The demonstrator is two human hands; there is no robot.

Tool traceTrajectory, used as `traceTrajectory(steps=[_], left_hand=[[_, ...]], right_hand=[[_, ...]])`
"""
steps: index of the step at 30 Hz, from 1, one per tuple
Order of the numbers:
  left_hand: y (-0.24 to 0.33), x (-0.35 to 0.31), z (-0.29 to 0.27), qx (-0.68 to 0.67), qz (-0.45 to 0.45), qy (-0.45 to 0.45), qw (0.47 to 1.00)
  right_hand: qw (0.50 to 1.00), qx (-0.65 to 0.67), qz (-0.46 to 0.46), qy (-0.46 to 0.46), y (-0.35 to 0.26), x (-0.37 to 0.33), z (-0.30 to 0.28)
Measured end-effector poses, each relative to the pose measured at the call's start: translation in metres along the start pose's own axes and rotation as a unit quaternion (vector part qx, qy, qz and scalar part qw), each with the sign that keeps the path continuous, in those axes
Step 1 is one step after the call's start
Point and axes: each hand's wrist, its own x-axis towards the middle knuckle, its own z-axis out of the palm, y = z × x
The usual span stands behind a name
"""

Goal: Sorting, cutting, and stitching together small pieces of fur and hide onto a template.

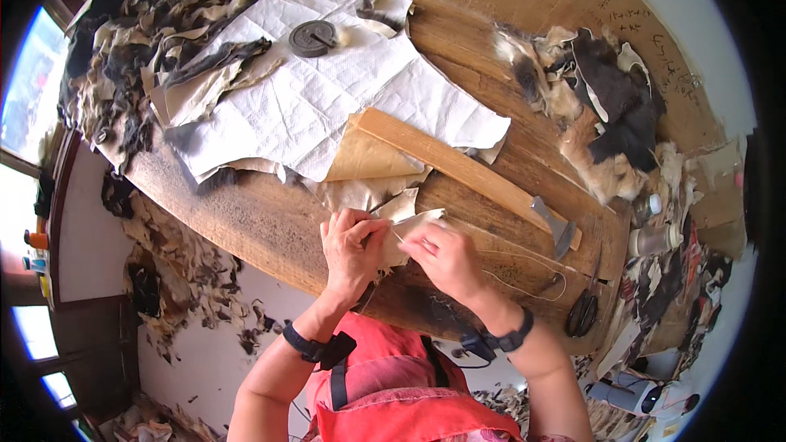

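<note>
My left hand (354, 247) pinches the edge of a pale piece of fur hide (399, 206) near the table's front edge. Just to its right, my right hand (444, 254) is closed, fingertips pinched on a fine thread at the hide's edge. A thin, straight pale line spans the gap between both hands; whether it is a needle or taut thread I cannot tell. Loose pale thread (524, 288) trails rightward across the wood and curls into a loop. Behind my hands lies a tan folded sheet (368, 155), partly under a long wooden strip (458, 152).
A white hide-shaped sheet (327, 90) bears a round dark weight (312, 38). Fur scraps pile up far left (123, 41) and right (606, 106). A metal blade (553, 229) lies across the strip's right end. Black-handled scissors (583, 311) rest near the right edge.
</note>
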Motion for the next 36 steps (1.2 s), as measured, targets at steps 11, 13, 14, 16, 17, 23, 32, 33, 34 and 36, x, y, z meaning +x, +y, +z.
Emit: traceTrajectory(steps=[11,13,14,16,17,23,32,33,34,36], left_hand=[[0.008,0.003,-0.014,0.023,-0.003,-0.035,0.999],[0.014,0.003,-0.017,0.114,0.087,-0.016,0.99],[0.031,0.005,-0.02,0.082,0.116,-0.038,0.989],[0.049,0.001,-0.017,-0.05,0.13,-0.152,0.978],[0.047,-0.005,-0.011,-0.077,0.143,-0.223,0.961],[0.054,-0.014,-0.026,-0.15,0.07,-0.242,0.956],[0.034,0.009,-0.045,-0.411,-0.355,-0.329,0.773],[0.029,0.012,-0.043,-0.456,-0.379,-0.276,0.756],[0.025,0.014,-0.04,-0.43,-0.36,-0.242,0.792],[0.021,0.018,-0.032,-0.32,-0.287,-0.179,0.885]], right_hand=[[0.936,0.321,0.064,0.128,-0.032,-0.116,-0.151],[0.928,0.341,0.051,0.144,-0.025,-0.123,-0.152],[0.918,0.357,0.04,0.165,-0.02,-0.127,-0.152],[0.938,0.293,0.025,0.182,0.007,-0.131,-0.16],[0.954,0.224,0.011,0.2,0.017,-0.131,-0.164],[0.972,0.11,0.176,-0.112,-0.015,-0.039,-0.079],[0.926,0.315,0.202,-0.049,0.02,-0.008,0.008],[0.94,0.265,0.21,-0.054,0.018,-0.008,0.013],[0.955,0.226,0.185,-0.043,0.012,-0.009,0.015],[0.966,0.182,0.178,-0.049,0.007,-0.011,0.015]])
